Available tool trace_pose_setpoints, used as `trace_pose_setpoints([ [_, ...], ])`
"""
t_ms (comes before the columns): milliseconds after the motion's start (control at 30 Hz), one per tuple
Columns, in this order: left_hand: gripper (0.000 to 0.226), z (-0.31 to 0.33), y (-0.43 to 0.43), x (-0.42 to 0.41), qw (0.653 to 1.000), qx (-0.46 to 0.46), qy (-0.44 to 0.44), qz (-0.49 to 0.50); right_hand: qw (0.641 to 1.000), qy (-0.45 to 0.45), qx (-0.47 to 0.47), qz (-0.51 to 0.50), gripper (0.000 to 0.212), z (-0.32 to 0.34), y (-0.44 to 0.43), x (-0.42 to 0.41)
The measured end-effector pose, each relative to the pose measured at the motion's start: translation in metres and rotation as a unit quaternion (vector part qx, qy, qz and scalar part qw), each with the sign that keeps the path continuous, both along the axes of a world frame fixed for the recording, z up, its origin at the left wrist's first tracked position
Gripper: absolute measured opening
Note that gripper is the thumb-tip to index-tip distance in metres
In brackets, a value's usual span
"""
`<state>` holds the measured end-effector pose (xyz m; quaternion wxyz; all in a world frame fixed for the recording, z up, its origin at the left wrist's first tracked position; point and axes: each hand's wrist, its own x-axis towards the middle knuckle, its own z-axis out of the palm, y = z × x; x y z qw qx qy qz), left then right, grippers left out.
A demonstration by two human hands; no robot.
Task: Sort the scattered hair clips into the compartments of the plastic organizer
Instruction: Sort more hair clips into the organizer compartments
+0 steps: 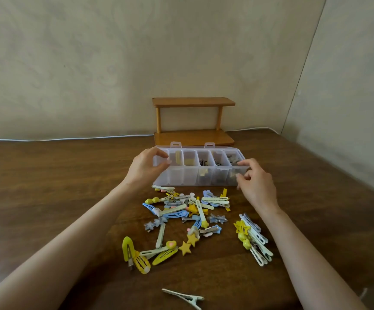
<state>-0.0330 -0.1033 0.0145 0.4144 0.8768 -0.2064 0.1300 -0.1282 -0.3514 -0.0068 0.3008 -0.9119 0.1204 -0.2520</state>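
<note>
A clear plastic organizer (200,175) with several compartments stands in the middle of the table. Some compartments hold yellow and dark clips. My left hand (146,165) pinches its left front corner at the rim, thumb on top. My right hand (254,182) has curled fingers at the right front corner, index on the rim and thumb on the front wall. Scattered hair clips (188,211) in yellow, blue and white lie just in front of the organizer, between my forearms. Another bunch of clips (254,241) lies under my right wrist. Yellow snap clips (136,253) lie nearer to me.
A small two-tier wooden shelf (193,121) stands right behind the organizer against the wall. A single white alligator clip (184,297) lies near the table's front edge. A white cable (69,138) runs along the back edge of the brown wooden table (47,180).
</note>
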Motion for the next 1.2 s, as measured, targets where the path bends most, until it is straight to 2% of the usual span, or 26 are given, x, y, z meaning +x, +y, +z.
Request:
trace_pose_setpoints([
  [167, 0.027, 0.002, -0.002, 0.0, 1.0, 0.015, 0.004, -0.011, 0.999, -0.022, 0.006, -0.024, 0.031, 0.003, 0.0, -0.003],
  [300, 0.053, 0.013, 0.005, 0.002, 0.998, 0.019, 0.063, -0.004, 0.996, -0.079, 0.039, -0.017, 0.025, 0.005, 0.002, -0.005],
  [367, 0.061, 0.02, 0.015, 0.005, 0.988, 0.08, 0.129, -0.006, 0.992, -0.103, 0.066, 0.009, 0.018, 0.005, 0.003, -0.005],
  [467, 0.045, 0.017, 0.024, 0.008, 0.956, 0.217, 0.194, -0.043, 0.99, -0.101, 0.086, 0.048, 0.013, 0.005, 0.007, -0.006],
  [533, 0.037, 0.009, 0.022, 0.009, 0.941, 0.256, 0.212, -0.064, 0.99, -0.091, 0.084, 0.066, 0.012, 0.005, 0.009, -0.005],
  [733, 0.016, 0.002, 0.019, 0.008, 0.945, 0.262, 0.181, -0.075, 0.991, -0.047, 0.078, 0.098, 0.01, 0.005, 0.012, -0.006],
  [867, 0.013, 0.007, 0.019, 0.006, 0.936, 0.284, 0.187, -0.095, 0.983, 0.051, 0.059, 0.166, 0.002, 0.006, 0.014, -0.007],
  [933, 0.014, 0.013, 0.02, 0.005, 0.935, 0.286, 0.184, -0.1, 0.974, 0.1, 0.029, 0.201, 0.007, 0.006, 0.016, -0.008],
  [1067, 0.016, 0.03, 0.025, -0.001, 0.941, 0.215, 0.226, -0.131, 0.967, 0.147, -0.017, 0.205, 0.018, 0.009, 0.016, -0.007],
  [1200, 0.009, 0.044, 0.028, -0.007, 0.941, 0.191, 0.235, -0.153, 0.967, 0.15, -0.036, 0.202, 0.021, 0.008, 0.015, -0.006],
])
